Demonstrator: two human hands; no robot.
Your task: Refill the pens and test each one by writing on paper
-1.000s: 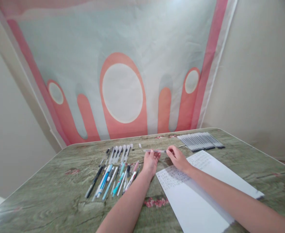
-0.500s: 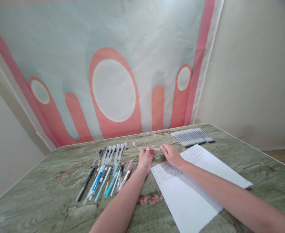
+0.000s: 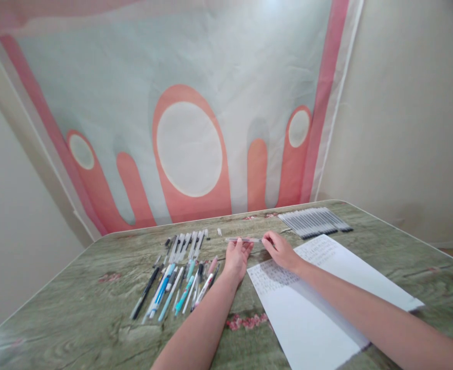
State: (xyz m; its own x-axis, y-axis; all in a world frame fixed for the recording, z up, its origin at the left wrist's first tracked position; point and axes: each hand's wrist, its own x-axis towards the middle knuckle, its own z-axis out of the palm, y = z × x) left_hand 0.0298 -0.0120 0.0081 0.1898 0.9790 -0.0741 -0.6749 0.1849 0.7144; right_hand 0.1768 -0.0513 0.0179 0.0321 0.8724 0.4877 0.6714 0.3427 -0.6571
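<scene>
Pen (image 3: 253, 240) crosswise, tip direction unclear

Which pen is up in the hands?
The slim, see-through pen in the left hand, with one end at the right hand. The other pens lie on the table.

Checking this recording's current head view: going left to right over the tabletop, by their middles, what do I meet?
Black pen → blue-and-white pen → turquoise pen → left hand → right hand → row of clear pens
</scene>
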